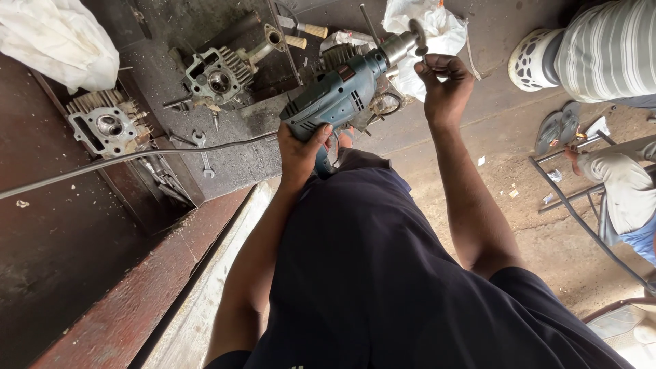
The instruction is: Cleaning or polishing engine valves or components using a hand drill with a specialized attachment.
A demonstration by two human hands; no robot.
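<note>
Left hand (301, 147) clamped on blue drill (338, 96) handle; right hand (444, 85) pinched on chuck (403, 44); engine parts (219, 78) on tabletop (232, 164).

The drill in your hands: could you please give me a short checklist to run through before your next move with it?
1. Left hand has a firm grip on the drill body: ok.
2. Right hand is at the chuck, fingers on the key-like piece by it: ok.
3. Bit seated in the chuck: cannot tell; nothing shows clearly past its end.
4. Cord clear of the hands: cannot tell; a dark cable runs off to the left, its link to the drill hidden.
5. Loose parts nearby: not ok; cylinder heads, a wrench and a plastic bag lie close by.
6. Trigger finger off the switch: cannot tell.
</note>
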